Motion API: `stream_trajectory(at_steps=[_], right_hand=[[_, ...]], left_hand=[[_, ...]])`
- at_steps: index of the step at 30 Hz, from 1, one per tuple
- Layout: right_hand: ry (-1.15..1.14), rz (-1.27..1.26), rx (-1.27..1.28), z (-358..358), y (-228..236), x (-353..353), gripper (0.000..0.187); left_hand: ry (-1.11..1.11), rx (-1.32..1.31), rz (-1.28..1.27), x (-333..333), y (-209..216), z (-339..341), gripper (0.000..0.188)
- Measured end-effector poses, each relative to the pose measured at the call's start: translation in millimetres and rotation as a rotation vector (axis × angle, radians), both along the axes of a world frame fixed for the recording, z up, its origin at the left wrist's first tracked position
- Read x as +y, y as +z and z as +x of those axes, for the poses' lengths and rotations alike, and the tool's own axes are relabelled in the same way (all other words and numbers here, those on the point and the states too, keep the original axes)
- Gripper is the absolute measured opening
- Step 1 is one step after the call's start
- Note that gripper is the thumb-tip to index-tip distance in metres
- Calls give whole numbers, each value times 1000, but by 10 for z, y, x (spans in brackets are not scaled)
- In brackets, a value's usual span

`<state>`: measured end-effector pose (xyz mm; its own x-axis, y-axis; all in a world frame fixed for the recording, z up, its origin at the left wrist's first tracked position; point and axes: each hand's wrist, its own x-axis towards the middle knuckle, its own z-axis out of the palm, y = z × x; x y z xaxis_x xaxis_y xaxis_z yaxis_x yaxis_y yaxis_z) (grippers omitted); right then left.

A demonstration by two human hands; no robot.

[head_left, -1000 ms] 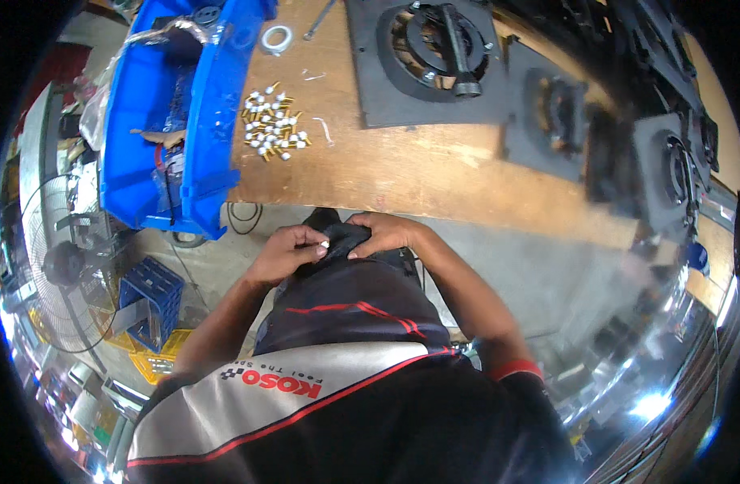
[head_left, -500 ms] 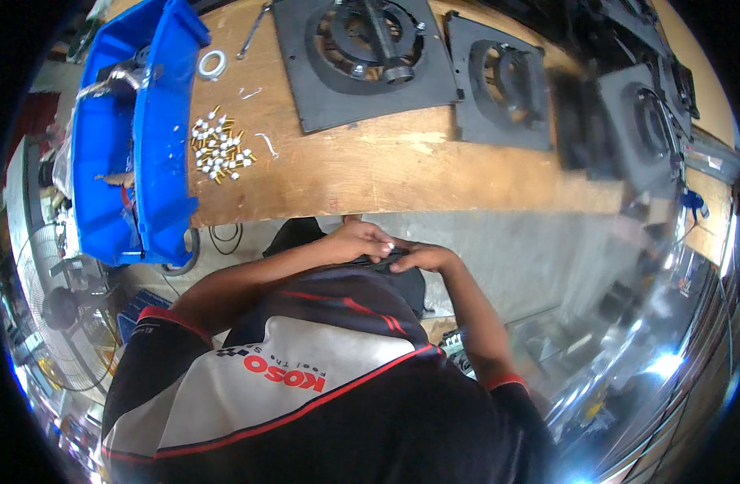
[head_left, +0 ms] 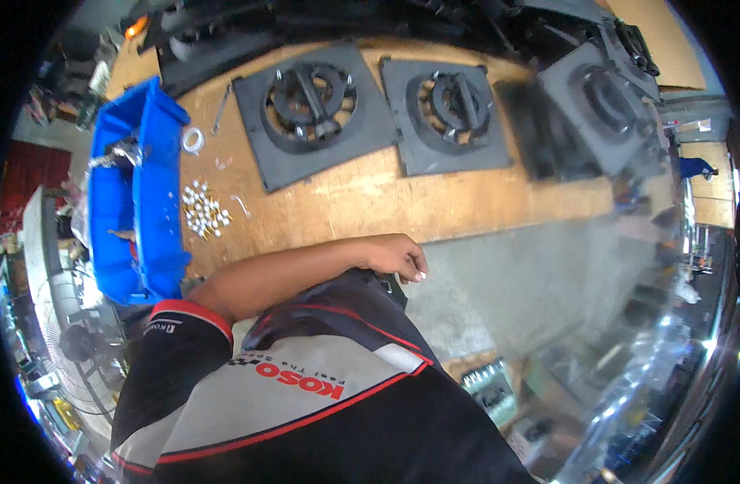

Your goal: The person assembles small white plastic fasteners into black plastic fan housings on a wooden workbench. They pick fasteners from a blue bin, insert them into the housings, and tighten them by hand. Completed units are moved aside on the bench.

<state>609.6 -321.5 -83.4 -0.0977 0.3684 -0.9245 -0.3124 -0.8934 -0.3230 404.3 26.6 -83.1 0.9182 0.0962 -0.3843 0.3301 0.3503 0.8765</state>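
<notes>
My left hand (head_left: pixel 396 256) is over my lap at the table's front edge. Its fingers are curled down, and a small white piece (head_left: pixel 421 277) shows at the fingertips, too small to name surely. My right hand and forearm are out of sight. On the table, a loose pile of small brass-coloured pins with white heads (head_left: pixel 204 211) lies beyond my left forearm. Farther back are two dark square panels, one at the left (head_left: pixel 261 161) and one at the right (head_left: pixel 418 157), each with a round framed opening and a bar across it.
A blue plastic bin (head_left: pixel 158 194) stands at the table's left end, next to a white tape roll (head_left: pixel 192 140) and a wrench (head_left: pixel 222 109). More dark panels (head_left: pixel 575 89) lie at the right. A fan (head_left: pixel 78 343) stands on the left, and the wooden tabletop (head_left: pixel 362 210) ends before me.
My hands were together at my lap; now the left reaches rightward alone and the right has left the view. The view has shifted, showing more of the table's far side.
</notes>
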Motion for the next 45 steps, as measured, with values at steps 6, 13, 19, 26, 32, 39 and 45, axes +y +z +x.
stream_trajectory(at_steps=[6, 13, 19, 26, 32, 39, 45], right_hand=[[261, 222, -7, 352, -295, 507, 102], [1051, 38, 107, 843, -618, 1823, 92], [1166, 220, 172, 1194, -795, 1561, 50], [844, 282, -145, 999, -373, 1880, 12], [639, 326, -125, 883, -476, 1571, 19], [889, 502, -461, 653, -422, 2452, 21], [875, 985, -419, -858, 698, 3782, 42]], left_hand=[[463, 2, 108, 445, 105, -834, 28], [845, 110, 139, 174, 302, -1226, 24], [1164, 184, 31, -253, 388, -1460, 22], [1161, 118, 57, -364, -62, -1502, 22], [1217, 385, -49, -923, -97, -2337, 22], [1152, 347, 113, -754, 61, -2174, 21], [1200, 34, 154, 41, 288, -1569, 21]])
